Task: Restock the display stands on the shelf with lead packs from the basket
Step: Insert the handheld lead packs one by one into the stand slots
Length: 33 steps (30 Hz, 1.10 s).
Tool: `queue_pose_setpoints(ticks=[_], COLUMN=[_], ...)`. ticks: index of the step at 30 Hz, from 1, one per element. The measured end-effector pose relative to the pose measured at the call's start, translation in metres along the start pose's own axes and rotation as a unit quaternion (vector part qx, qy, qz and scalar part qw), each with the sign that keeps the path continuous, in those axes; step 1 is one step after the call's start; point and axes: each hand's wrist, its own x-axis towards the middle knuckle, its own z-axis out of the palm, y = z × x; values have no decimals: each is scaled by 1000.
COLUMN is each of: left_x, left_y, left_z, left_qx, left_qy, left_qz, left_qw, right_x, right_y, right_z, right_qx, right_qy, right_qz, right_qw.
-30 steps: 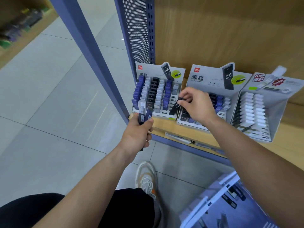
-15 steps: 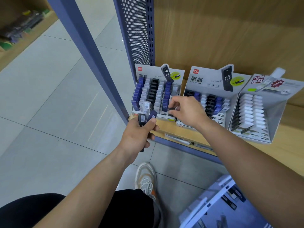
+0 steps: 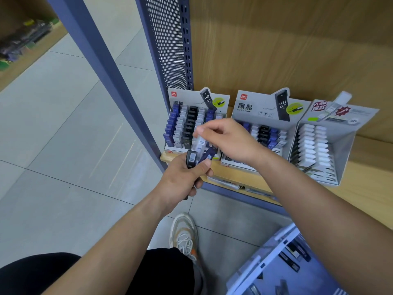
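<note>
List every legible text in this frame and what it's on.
"deli": red logo on left stand header and middle stand header.
"黑晶": both headers.
"HB 0.7": pack pictured on both headers.
"HB": front-row packs in left stand.
Red print on right stand header: blurred, unreadable.
Labels on lead packs in left hand: too small.

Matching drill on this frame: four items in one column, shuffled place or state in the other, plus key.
Column 1
1. left hand
2. right hand
3. rightmost display stand
4. basket

Column 2
A. on the floor, lower right
B. pinches the top of a white lead pack
C. holds rows of white packs
D. grips a fan of lead packs

Pairs: 1-D, 2-B, 3-C, 4-A
</note>
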Motion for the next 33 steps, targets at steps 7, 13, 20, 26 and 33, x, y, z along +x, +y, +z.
queue_pose_setpoints(ticks=[7,13,20,26,33], left_x=[-5,1,4,8,13], left_y=[5,1,-4,-8,-6], left_z=[5,4,0,-6,-7], left_qx=[33,27,-2,-18,-25], left_qy=[-38,7,62,98,97], left_qz=[2,-16,-46,-73,-75], left_qw=[999,999,997,992,992], right_x=[-5,-8,-10,13,46], right_y=[-5,6,23,48,73], right_z=[-13,-34,-57,-66,-46], right_qx=[17,124,180,36,-114], right_qy=[-42,31,152,290,241], right_qz=[68,82,55,23,37], right_qw=[997,988,970,956,963])
